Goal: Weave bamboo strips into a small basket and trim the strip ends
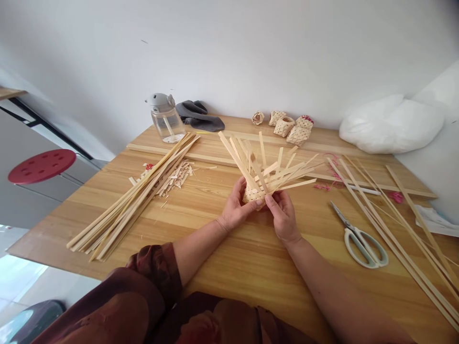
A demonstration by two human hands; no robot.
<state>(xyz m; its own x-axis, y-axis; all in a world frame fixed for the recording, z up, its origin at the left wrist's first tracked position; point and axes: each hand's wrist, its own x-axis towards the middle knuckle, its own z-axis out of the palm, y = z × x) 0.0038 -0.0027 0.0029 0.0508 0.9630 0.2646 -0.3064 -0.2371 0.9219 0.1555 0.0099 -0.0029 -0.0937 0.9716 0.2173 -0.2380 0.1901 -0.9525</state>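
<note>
A small half-woven basket (254, 193) of pale flat strips is held between both my hands above the wooden table (201, 229). Its loose strips (272, 174) fan out upward and to the right. My left hand (238, 203) wraps the basket's left side, thumb lying across the front. On the right side, my right hand (283, 215) pinches the lower weave with its thumb near the base of the strips. Most of both hands' fingers are hidden behind the basket. Scissors (358, 239) lie to the right of my right hand, blades pointing up and left.
A strip bundle (143, 200) and cut scraps (175, 177) lie left; long strips (398, 239) lie right. Along the back are a water bottle (167, 119), dark cloth (201, 116), small woven pieces (285, 125) and a white bag (390, 124). A red stool (42, 166) stands left.
</note>
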